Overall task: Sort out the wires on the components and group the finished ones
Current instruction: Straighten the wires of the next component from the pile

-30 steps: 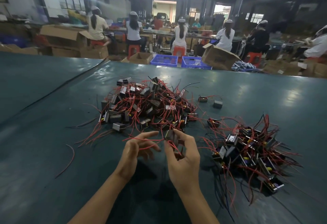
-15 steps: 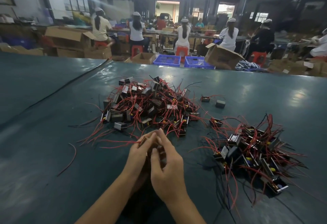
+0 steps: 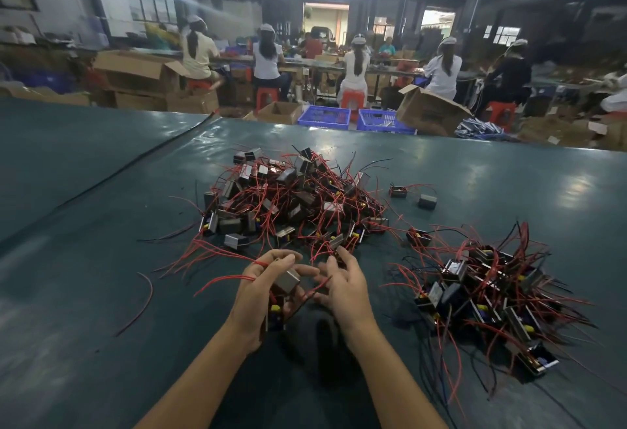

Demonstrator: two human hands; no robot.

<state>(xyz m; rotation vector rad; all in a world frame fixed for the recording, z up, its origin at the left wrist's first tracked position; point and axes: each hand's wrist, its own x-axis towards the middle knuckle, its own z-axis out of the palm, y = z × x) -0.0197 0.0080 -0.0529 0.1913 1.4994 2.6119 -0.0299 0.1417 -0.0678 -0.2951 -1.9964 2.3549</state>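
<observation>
My left hand point(image 3: 261, 288) grips a small metal-cased component point(image 3: 286, 282) with red wires trailing out to the left over its fingers. Just to its right, my right hand point(image 3: 346, 284) has its fingers spread, touching a thin wire beside the component. A big pile of components with tangled red wires point(image 3: 291, 201) lies on the green table ahead of both hands. A second pile point(image 3: 488, 293) lies to the right of my right hand.
Two loose components point(image 3: 398, 191) point(image 3: 426, 201) sit between the piles, further back. A stray red wire point(image 3: 140, 303) lies to the left. The green table point(image 3: 84, 293) ends at a far edge; beyond are blue crates point(image 3: 324, 116), cardboard boxes and seated workers.
The hands were pressed together around the component half a second ago. They have since parted: the left keeps the component, the right has opened and drawn slightly right.
</observation>
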